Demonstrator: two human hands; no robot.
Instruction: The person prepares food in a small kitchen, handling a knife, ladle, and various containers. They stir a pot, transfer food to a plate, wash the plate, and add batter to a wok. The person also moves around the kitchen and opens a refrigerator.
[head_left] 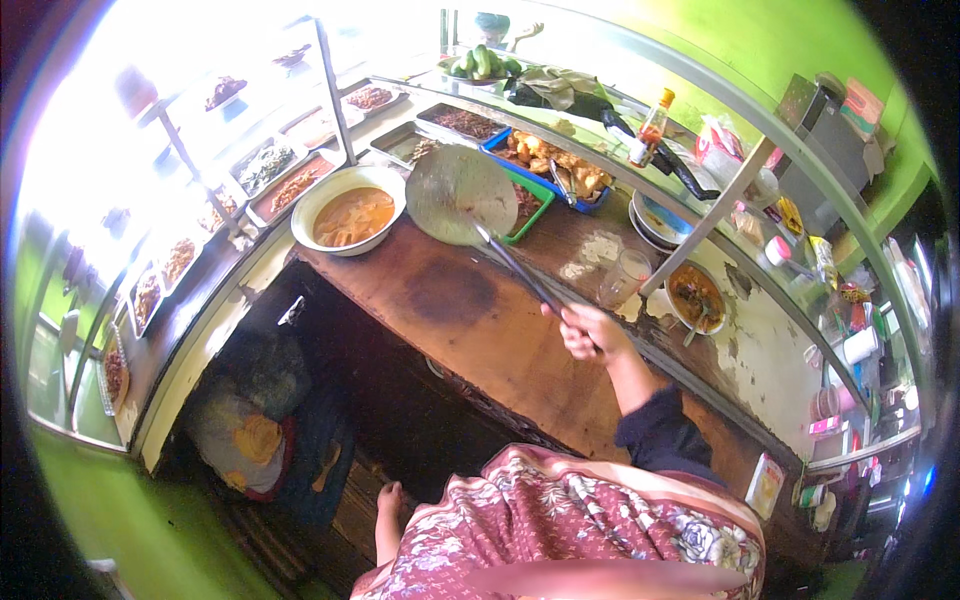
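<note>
My right hand [590, 333] is closed around the dark handle of a round, flat grey skimmer [462, 190]. Its wide disc hangs over the far side of the wooden counter [520, 335]. Just left of the disc stands a white bowl [303, 228] of orange-brown soup with chunks in it. Behind the disc, partly hidden, is a green tray [538, 213] of dark food. A blue tray [492, 149] holds golden fried pieces and metal tongs [563, 182]. Low beside my floral garment, my left hand [390, 496] hangs away from the counter; its fingers are too small to make out.
Several food trays stand behind a glass case with metal posts [337, 95]. To the right are a clear glass [626, 276], stacked plates [657, 222] and a bowl of curry-like food [697, 297]. A sauce bottle [653, 127] stands on the upper shelf. Dark cloths [250, 375] lie under the counter.
</note>
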